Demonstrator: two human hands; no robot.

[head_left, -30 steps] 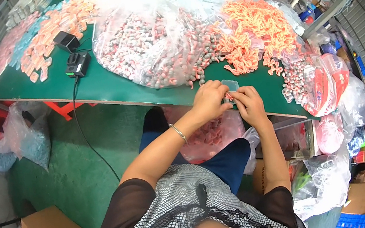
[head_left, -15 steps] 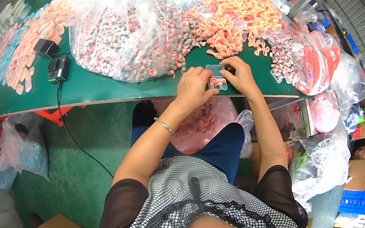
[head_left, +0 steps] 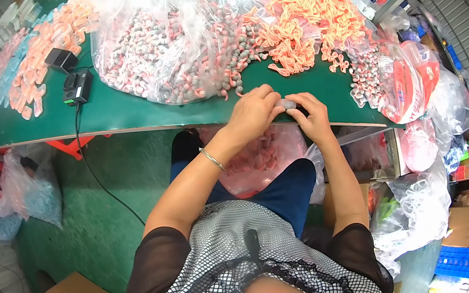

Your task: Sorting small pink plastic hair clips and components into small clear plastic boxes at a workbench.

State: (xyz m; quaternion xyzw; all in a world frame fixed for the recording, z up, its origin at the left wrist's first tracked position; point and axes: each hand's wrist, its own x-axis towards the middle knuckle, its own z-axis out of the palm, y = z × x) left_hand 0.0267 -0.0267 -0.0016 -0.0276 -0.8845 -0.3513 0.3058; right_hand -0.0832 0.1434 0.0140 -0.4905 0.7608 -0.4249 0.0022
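Close to the table's front edge, a small translucent plastic case (head_left: 286, 104) sits between my two hands, mostly covered by fingers. My left hand (head_left: 254, 109) pinches it from the left, wearing a bangle at the wrist. Fingers and thumb of my right hand (head_left: 310, 114) grip its other side. What lies inside the case is hidden now. Beyond my hands spreads a heap of orange looped pieces (head_left: 312, 15). A big clear bag (head_left: 139, 75) of pink, white and grey beaded pieces lies to its left, some spilling out toward my left hand.
Rows of pink, blue and orange cases (head_left: 26, 88) cover the green table's (head_left: 136, 112) left end, near a black device (head_left: 77, 87) with a cable. More small beaded pieces (head_left: 364, 78) and a red-and-clear bag (head_left: 404, 84) lie right. Below sits a pink bag (head_left: 264, 157).
The case stood open with orange and pale pieces showing; its lid is now folded down. Both hands have drawn closer together around it and moved slightly nearer to me.
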